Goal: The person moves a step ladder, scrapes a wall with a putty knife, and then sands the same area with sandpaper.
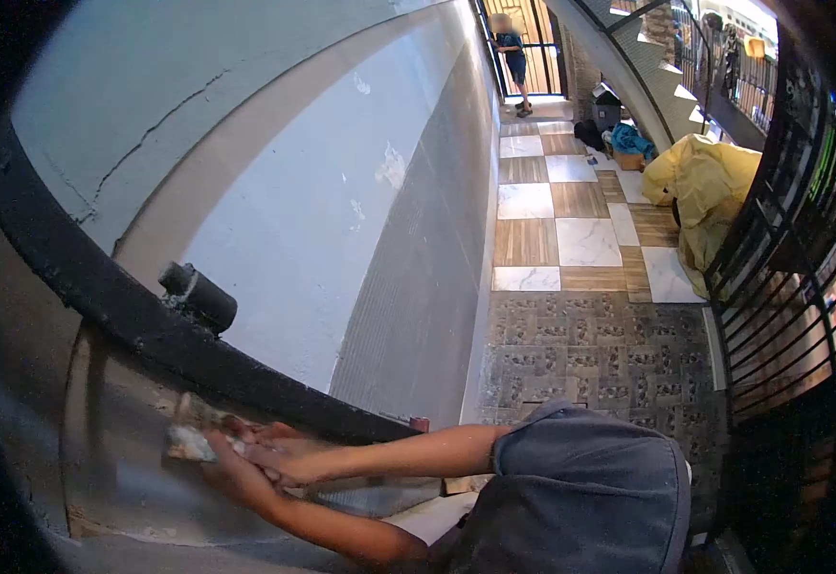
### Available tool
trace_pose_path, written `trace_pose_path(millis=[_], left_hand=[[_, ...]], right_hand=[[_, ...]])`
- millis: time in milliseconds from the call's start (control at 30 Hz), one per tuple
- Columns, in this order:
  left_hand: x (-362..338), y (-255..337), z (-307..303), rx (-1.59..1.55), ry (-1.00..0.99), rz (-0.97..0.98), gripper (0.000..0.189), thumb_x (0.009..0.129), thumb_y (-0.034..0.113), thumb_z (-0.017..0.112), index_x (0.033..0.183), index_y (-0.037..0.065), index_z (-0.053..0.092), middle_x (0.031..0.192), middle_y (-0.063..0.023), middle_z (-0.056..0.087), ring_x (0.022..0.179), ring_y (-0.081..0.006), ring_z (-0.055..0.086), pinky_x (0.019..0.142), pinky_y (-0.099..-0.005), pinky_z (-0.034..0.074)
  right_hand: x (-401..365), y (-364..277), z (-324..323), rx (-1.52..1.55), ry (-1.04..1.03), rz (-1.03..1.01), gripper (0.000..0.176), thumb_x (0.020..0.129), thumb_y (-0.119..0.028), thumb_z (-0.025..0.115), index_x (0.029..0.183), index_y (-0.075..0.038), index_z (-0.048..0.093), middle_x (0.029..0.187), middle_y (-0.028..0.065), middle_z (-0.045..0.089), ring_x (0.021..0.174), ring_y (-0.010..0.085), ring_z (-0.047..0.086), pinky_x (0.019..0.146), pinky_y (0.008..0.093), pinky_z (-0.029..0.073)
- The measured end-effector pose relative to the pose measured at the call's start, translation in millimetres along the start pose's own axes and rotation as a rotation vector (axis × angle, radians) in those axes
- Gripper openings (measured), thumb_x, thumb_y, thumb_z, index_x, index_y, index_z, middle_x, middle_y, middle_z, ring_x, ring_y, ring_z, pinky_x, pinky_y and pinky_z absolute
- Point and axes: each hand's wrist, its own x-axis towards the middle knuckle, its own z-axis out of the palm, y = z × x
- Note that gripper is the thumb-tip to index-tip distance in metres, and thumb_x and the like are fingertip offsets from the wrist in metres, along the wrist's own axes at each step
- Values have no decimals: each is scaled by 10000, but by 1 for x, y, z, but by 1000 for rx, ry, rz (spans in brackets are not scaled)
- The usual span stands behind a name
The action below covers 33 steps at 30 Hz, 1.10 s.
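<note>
My left hand [241, 474] is at the lower left, its fingers closed around a flat tool with a whitish, smeared end [189, 442]. The tool's exact kind is blurred. My right hand [289, 461] is pressed up against the left one with its fingers closed; what they hold is hidden between the hands. Just beyond both hands runs a black metal frame [279, 368] with a thick cylindrical hinge piece [200, 298]. Behind and below the hands lies a grey-brown panel surface [116, 459].
A pale blue wall [284, 239] with cracks and peeled spots runs along the left. Patterned tiles [590, 349] cover the floor. To the right are a yellow cover [710, 191] and black bars [772, 335]. A person [512, 62] stands by the far gate, below a staircase [619, 57].
</note>
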Motion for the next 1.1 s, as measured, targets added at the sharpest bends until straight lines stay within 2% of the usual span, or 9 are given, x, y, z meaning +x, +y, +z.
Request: trace_pose_path(millis=[67, 133, 233, 267, 400, 600, 700, 967, 1100], left_hand=[[-3, -32, 1, 241, 132, 282, 573, 847, 355, 529, 1192, -89, 416, 1004, -187, 558, 794, -255, 576, 672, -344, 462], [-7, -33, 4, 148, 80, 220, 588, 846, 376, 524, 1196, -85, 417, 1021, -187, 556, 799, -257, 577, 692, -349, 457], [2, -19, 8, 150, 91, 202, 597, 836, 417, 527, 1167, -74, 449, 956, -164, 568, 732, -216, 572, 661, -333, 458], [0, 5, 12, 90, 89, 229, 594, 834, 424, 526, 1143, -79, 460, 933, -157, 573, 719, -208, 572, 649, -332, 462], [6, -1, 2, 88, 43, 93, 583, 830, 431, 534, 1078, -94, 477, 876, -170, 573, 673, -199, 570, 623, -332, 472], [-31, -38, 4, 37, 116, 114, 550, 826, 380, 564, 1062, -107, 466, 852, -182, 563, 621, -193, 550, 528, -292, 453], [-2, -52, -13, -212, -137, -117, 538, 826, 354, 577, 1083, -104, 462, 859, -189, 564, 630, -194, 547, 519, -284, 443], [-32, -33, 4, 113, 176, 271, 535, 829, 392, 557, 1080, -76, 490, 917, -156, 563, 762, -234, 541, 674, -345, 452], [6, -3, -11, 65, -42, 167, 573, 820, 419, 550, 1101, -76, 487, 1004, -186, 550, 861, -275, 536, 756, -349, 433]], right_hand=[[-4, 20, 0, 17, -23, -5, 453, 894, -511, 359, 900, -86, 518, 603, -18, 423, 547, 60, 413, 463, 203, 318], [-14, 28, -1, -179, 217, -442, 568, 904, -521, 296, 1001, -8, 519, 698, 67, 520, 641, 148, 474, 556, 280, 398], [2, 2, 6, 72, 85, -207, 550, 891, -520, 353, 878, -15, 571, 647, 24, 484, 607, 104, 440, 490, 247, 318], [5, -19, 4, 12, 45, 211, 597, 890, -538, 329, 841, 6, 570, 654, 28, 486, 604, 96, 437, 492, 238, 319], [8, -10, 1, -81, -40, 201, 608, 888, -550, 312, 880, 4, 564, 677, 40, 503, 607, 94, 437, 503, 234, 325], [-23, 43, -3, -91, 93, -345, 463, 920, -433, 346, 886, -5, 519, 646, 13, 450, 597, 90, 443, 499, 255, 357], [-25, 26, 5, -42, 62, -76, 426, 927, -393, 351, 883, 0, 510, 647, 22, 444, 588, 95, 429, 499, 254, 349], [-23, 37, 5, -5, 89, -253, 431, 911, -442, 374, 922, -40, 530, 602, 1, 419, 543, 84, 427, 470, 232, 343], [-7, -6, 14, -16, 84, -108, 448, 909, -457, 369, 949, -47, 546, 612, 17, 438, 558, 102, 449, 498, 251, 373]])
